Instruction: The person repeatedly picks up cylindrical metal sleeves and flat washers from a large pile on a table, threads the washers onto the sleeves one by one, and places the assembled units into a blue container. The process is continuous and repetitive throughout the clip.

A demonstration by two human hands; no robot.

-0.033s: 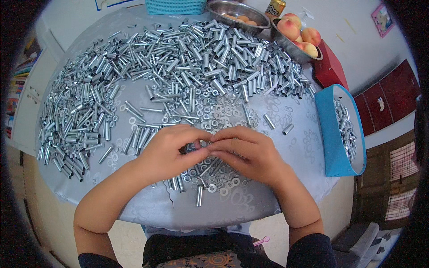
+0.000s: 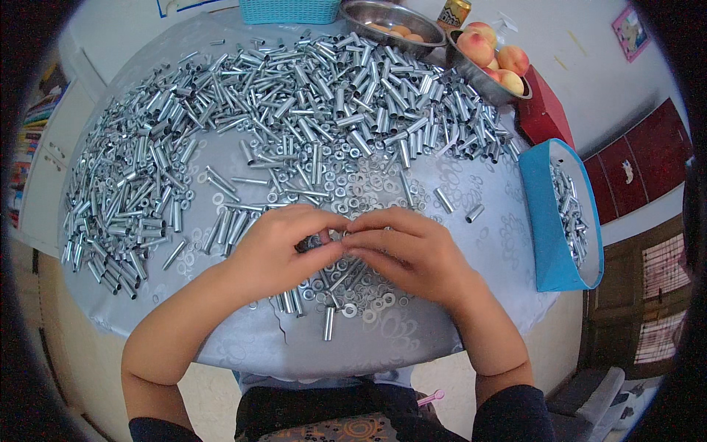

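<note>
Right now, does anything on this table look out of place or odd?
Mostly no: metal sleeves and washers are heaped loose. Only two bowls of peaches at the far edge sit oddly beside the hardware.

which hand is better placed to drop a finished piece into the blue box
Right, probably. The blue box stands at the table's right edge, on the same side as the right hand. The left hand would have to cross over it.
</note>
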